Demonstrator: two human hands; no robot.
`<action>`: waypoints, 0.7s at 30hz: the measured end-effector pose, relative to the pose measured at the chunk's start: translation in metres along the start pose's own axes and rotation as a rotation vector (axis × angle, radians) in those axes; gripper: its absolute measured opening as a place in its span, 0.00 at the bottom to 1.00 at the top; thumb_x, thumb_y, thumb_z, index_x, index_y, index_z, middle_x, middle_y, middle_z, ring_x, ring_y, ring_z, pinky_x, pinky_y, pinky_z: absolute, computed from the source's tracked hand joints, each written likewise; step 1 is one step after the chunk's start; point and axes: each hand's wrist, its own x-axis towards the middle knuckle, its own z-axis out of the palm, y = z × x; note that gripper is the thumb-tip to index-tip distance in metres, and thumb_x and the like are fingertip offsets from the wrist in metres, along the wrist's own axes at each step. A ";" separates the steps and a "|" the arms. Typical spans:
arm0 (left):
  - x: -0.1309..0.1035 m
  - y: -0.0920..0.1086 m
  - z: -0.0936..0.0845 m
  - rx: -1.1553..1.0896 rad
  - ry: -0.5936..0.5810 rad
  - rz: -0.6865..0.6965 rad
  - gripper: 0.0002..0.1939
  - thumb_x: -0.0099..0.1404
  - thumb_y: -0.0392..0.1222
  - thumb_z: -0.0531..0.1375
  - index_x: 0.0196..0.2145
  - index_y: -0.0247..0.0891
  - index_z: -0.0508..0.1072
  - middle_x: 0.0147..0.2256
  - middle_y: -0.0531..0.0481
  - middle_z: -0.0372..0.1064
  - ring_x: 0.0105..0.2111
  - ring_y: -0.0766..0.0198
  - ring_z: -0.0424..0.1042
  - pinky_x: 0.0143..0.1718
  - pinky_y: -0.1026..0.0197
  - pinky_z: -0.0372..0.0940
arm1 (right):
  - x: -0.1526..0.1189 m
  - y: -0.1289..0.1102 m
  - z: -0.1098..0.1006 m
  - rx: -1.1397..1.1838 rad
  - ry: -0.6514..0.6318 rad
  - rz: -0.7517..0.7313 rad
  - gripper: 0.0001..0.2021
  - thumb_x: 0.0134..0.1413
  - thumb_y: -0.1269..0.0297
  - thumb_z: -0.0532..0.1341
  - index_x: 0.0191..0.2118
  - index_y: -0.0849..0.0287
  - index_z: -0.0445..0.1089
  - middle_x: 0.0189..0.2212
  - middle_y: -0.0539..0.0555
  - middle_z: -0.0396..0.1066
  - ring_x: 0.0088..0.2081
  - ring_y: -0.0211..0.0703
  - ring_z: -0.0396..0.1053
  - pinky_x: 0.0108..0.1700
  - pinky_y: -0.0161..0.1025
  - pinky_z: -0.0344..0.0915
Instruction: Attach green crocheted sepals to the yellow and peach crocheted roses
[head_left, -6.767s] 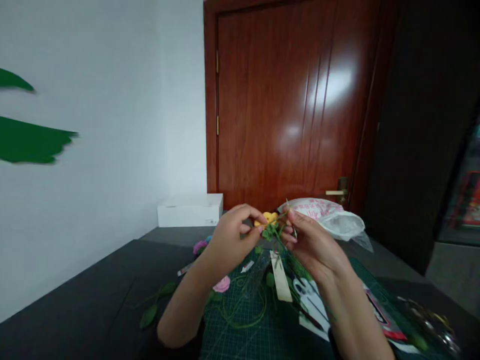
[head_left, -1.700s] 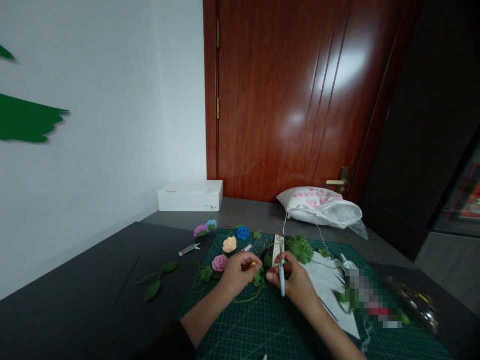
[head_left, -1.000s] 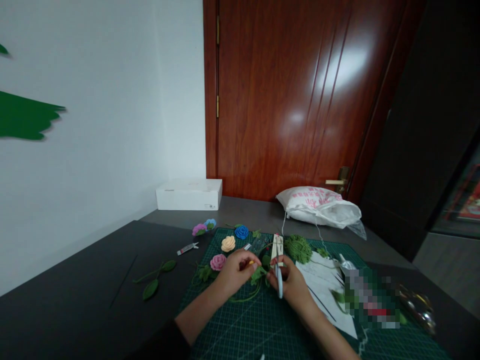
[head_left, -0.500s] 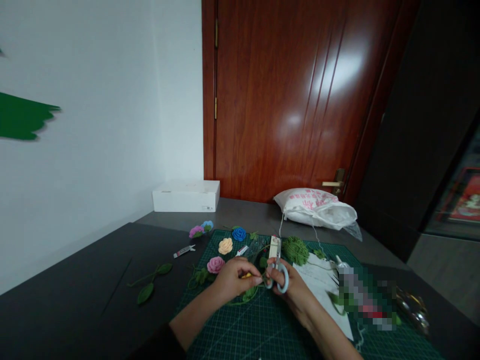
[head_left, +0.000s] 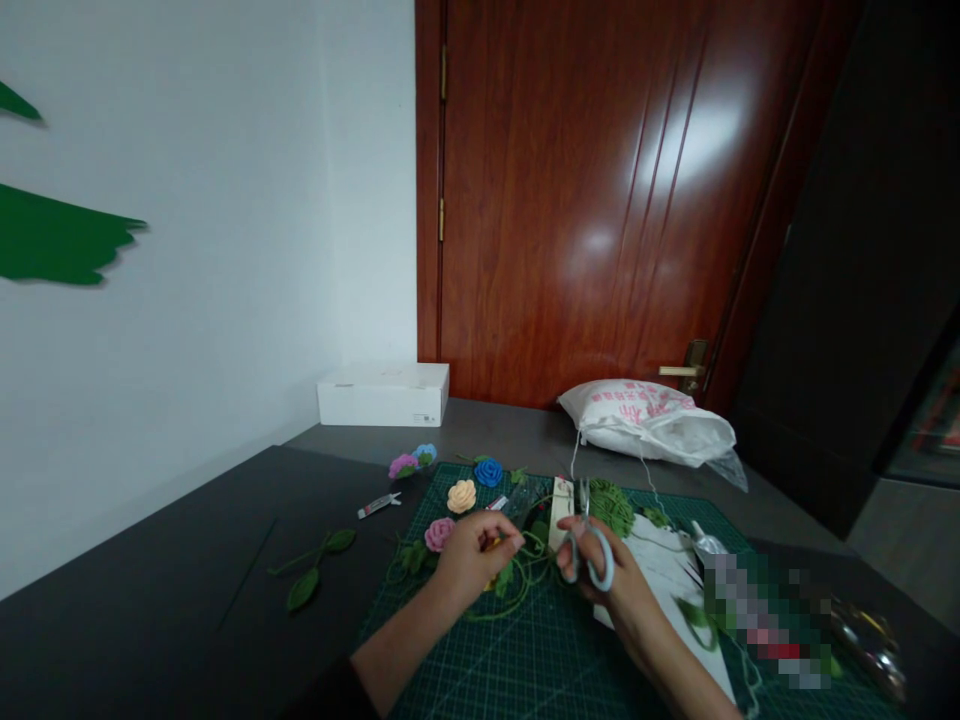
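Observation:
My left hand (head_left: 476, 555) is closed in a pinch on a strand of green yarn (head_left: 535, 541), which trails in loops over the cutting mat (head_left: 555, 665). Something yellow partly shows under its fingers. A pair of scissors (head_left: 607, 560) with pale blue handles is in my right hand (head_left: 616, 580), blades pointing away from me. Behind the scissors sits a ball of green yarn (head_left: 611, 508). Close to my left hand lie a pink crocheted rose (head_left: 439, 534), a cream rose (head_left: 461, 496) and a blue rose (head_left: 489, 472).
A white box (head_left: 384, 396) stands against the wall, and a white bag (head_left: 645, 415) lies before the door. On the dark table are a small tube (head_left: 379, 505) and a green leaf sprig (head_left: 304, 590). White paper (head_left: 660, 565) is under my right forearm.
My right hand has moved right with the scissors, away from my left hand, and a gap now separates them. The view has shifted slightly left.

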 end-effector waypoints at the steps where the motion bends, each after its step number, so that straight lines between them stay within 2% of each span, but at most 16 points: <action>1: 0.000 0.001 -0.001 0.014 0.032 0.002 0.13 0.57 0.49 0.63 0.25 0.36 0.75 0.17 0.58 0.54 0.19 0.70 0.53 0.21 0.66 0.46 | -0.004 -0.004 0.001 -0.023 -0.092 0.020 0.26 0.49 0.39 0.63 0.39 0.58 0.66 0.19 0.49 0.68 0.17 0.32 0.54 0.18 0.30 0.38; 4: -0.001 0.005 -0.005 0.058 0.115 0.011 0.10 0.58 0.46 0.62 0.26 0.36 0.75 0.17 0.59 0.51 0.19 0.70 0.51 0.22 0.66 0.45 | -0.017 -0.012 0.007 -0.043 -0.305 0.114 0.23 0.51 0.41 0.64 0.36 0.60 0.67 0.16 0.47 0.66 0.16 0.31 0.54 0.18 0.31 0.36; 6: -0.002 0.008 -0.006 0.084 0.156 0.018 0.10 0.59 0.44 0.61 0.26 0.36 0.76 0.17 0.59 0.51 0.19 0.69 0.51 0.22 0.65 0.45 | -0.021 -0.011 0.013 -0.014 -0.344 0.168 0.23 0.50 0.43 0.65 0.35 0.61 0.68 0.16 0.48 0.65 0.17 0.30 0.55 0.18 0.30 0.35; 14: -0.001 0.009 -0.007 0.147 0.227 0.104 0.07 0.58 0.42 0.62 0.30 0.38 0.80 0.22 0.54 0.62 0.22 0.67 0.57 0.26 0.64 0.51 | -0.016 0.005 0.015 0.110 -0.337 0.303 0.23 0.48 0.43 0.66 0.34 0.62 0.70 0.16 0.46 0.63 0.16 0.27 0.52 0.18 0.29 0.31; 21: 0.000 0.003 -0.004 0.182 0.185 0.189 0.08 0.60 0.42 0.61 0.31 0.39 0.80 0.22 0.54 0.62 0.23 0.66 0.59 0.27 0.64 0.52 | -0.016 0.003 0.015 0.138 -0.326 0.280 0.23 0.50 0.44 0.66 0.35 0.63 0.69 0.16 0.47 0.63 0.17 0.27 0.53 0.18 0.29 0.32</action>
